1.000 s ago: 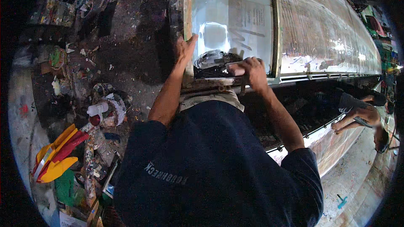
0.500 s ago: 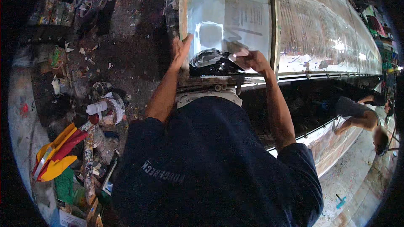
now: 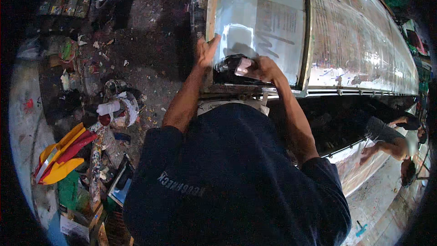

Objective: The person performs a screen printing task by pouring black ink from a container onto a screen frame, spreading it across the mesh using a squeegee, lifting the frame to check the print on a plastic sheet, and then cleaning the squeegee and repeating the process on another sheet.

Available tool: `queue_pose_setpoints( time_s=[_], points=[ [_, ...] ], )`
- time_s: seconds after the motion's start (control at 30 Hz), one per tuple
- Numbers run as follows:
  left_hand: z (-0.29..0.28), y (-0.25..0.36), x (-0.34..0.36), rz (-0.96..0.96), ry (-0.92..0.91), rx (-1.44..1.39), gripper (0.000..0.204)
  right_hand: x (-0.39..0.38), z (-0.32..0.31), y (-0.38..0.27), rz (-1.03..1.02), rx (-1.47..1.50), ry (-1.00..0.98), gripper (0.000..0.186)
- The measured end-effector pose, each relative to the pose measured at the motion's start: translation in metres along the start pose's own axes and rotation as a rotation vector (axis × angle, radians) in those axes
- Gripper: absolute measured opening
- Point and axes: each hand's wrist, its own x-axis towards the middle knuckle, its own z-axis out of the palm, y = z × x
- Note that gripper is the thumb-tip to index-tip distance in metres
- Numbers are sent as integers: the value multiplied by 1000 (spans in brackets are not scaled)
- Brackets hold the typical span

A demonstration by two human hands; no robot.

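In the head view, the framed screen (image 3: 282, 7) lies on the long table (image 3: 364, 27), in front of the person, with its wooden frame (image 3: 309, 41) around the pale sheet. A pinkish block (image 3: 246, 67) is grasped in the bent fingers of the right hand (image 3: 268, 69) and is held over the near part of the screen, by the dark ink (image 3: 230, 79). The left hand (image 3: 207, 53) is placed at the frame's left rail, thumb stretched out; whether the rail is gripped or only touched cannot be told. As far as can be judged, only an early stage has been reached: ink is pooled along the near edge, while the far part, with its dark markings, appears uncoated. The block's lower edge and some fingertips are blurred or hidden, the frame's far end is cut off, and a co-worker (image 3: 387, 136) at the right is lost partly in shadow.
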Motion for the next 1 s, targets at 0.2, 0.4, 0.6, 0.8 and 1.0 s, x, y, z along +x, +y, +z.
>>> queue_pose_setpoints(
  time_s=[0.2, 0.4, 0.6, 0.8, 1.0],
  points=[
    [0, 4, 3, 146, 34, -35, 83, 19, 16, -6, -89, -40, 76, 31],
    [-7, 19, -5, 118, 79, 45, 64, 0, 8, -27, -69, 46, 146, 40],
    [-4, 4, 6, 119, -8, -20, 71, -21, 16, -64, -27, -207, 120, 56],
    [1, 2, 7, 172, 13, -76, 82, -27, 11, -68, 132, -100, 130, 55],
    [-5, 21, -2, 89, 10, -25, 82, -26, 16, -67, -68, -235, 170, 42]
  ],
)
